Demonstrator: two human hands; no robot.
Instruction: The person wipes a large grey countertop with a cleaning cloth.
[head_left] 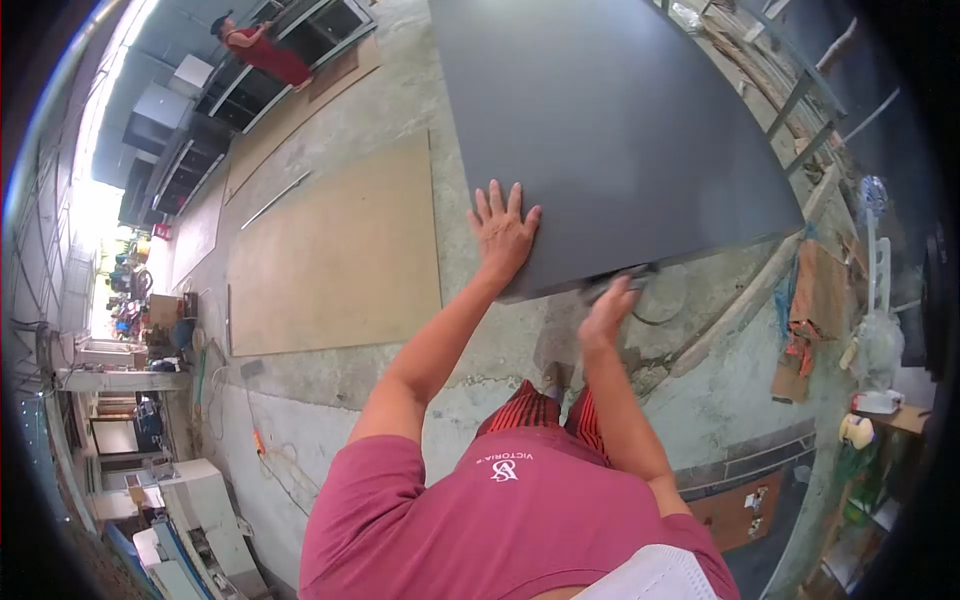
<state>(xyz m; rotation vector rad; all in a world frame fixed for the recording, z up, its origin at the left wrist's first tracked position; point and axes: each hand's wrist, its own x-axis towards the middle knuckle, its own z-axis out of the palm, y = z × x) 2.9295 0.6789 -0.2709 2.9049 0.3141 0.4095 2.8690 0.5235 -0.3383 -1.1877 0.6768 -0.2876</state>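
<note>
A large dark grey panel [620,130] fills the upper middle of the head view. Near its lower left corner my left hand [503,232] lies flat on the surface, fingers spread. At the panel's near edge, my right hand [608,312] is closed around a dark object [632,280], blurred and partly hidden by the fingers, so I cannot make out what it is. The object touches or nearly touches the edge.
A tan board [335,260] lies on the concrete floor to the left, with a thin metal strip [275,200] at its far side. A person [262,52] stands at the upper left by dark frames. Cardboard [818,295] and a wooden beam [745,290] are at the right.
</note>
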